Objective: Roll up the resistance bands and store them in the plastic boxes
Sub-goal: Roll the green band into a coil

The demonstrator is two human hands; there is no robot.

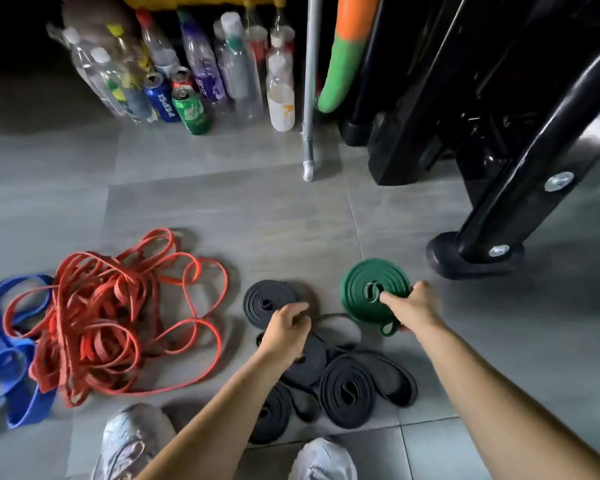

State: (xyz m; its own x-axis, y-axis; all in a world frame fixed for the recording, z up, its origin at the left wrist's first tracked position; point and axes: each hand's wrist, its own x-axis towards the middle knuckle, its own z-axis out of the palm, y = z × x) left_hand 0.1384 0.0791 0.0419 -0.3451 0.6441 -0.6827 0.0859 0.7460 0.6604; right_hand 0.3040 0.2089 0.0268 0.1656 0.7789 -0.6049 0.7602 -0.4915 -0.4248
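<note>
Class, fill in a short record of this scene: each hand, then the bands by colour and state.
right hand: grips rolled green band
left hand: fingers curled at rolled black band, grip unclear
other black bands: loosely coiled, below the hands
red bands: tangled heap, unrolled
blue bands: unrolled, far left
plastic boxes: not in view

loose bands [111,323] left | rolled bands [333,382] centre | bottles [236,71] behind | frame [499,202] right

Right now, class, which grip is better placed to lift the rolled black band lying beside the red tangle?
Left. The left grip sits at the edge of that black roll, while the right grip is occupied holding the green roll, farther to the right.
</note>
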